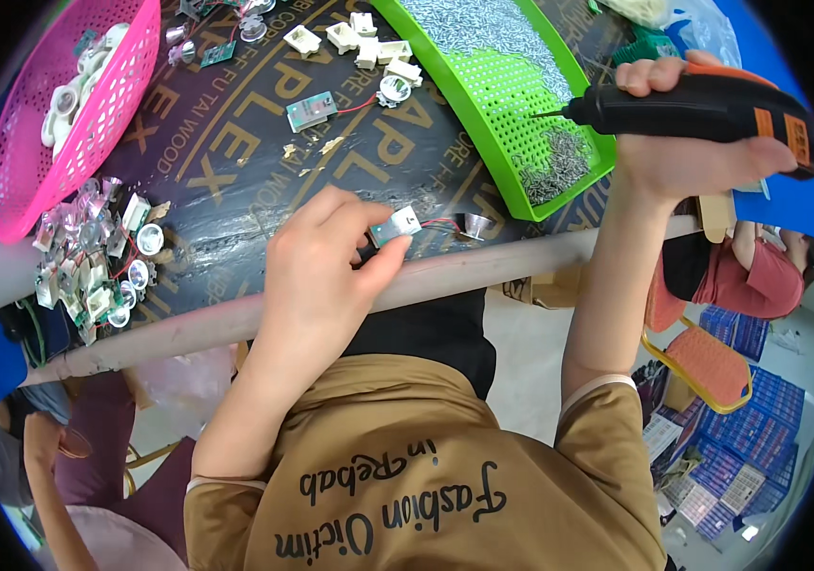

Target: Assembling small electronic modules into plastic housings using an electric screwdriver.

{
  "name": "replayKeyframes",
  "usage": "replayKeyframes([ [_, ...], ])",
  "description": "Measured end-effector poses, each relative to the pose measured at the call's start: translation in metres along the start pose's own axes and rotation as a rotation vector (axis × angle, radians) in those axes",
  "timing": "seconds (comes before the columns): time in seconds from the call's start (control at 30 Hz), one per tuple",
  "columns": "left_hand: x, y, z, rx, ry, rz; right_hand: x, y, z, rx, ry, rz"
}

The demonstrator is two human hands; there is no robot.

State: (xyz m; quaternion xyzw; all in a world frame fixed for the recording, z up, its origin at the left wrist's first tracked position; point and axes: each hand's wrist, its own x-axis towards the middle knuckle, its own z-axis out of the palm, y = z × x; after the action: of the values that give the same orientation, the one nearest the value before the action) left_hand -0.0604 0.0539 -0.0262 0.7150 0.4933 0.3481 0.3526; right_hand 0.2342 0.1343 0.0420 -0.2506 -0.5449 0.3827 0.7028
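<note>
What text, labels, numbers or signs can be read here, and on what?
I won't copy printed wording; this is where it stands.
Brown shirt: large dark lettering, readable, upside down.
Dark tabletop: large gold lettering, partly covered.
Power screwdriver in right hand: orange labels, too small to read.
Module in left hand: dark mark, unreadable.

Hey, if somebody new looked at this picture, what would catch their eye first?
Probably the bright green tray with small metal pieces, right of top center, and the vivid pink basket at upper left. Next might be the black power screwdriver in the right hand at upper right; near the middle, the left hand pinches a small module.
</note>
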Motion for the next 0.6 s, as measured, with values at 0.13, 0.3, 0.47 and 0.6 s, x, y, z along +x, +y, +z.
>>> replayKeyframes([
  [0.13, 0.001, 0.002, 0.0, 0.008, 0.001, 0.004, -0.002, 0.008, 0.003, -0.028, 0.039, 0.0],
  [0.3, 0.001, 0.002, 0.0, 0.017, -0.003, 0.013, -0.003, 0.013, 0.007, -0.053, 0.06, -0.023],
  [0.47, 0.001, 0.002, 0.0, 0.023, 0.005, 0.021, -0.001, 0.015, 0.006, -0.068, 0.059, -0.032],
  [0.6, -0.001, 0.001, 0.002, 0.02, 0.01, 0.052, -0.002, 0.014, 0.003, -0.045, 0.047, -0.034],
])
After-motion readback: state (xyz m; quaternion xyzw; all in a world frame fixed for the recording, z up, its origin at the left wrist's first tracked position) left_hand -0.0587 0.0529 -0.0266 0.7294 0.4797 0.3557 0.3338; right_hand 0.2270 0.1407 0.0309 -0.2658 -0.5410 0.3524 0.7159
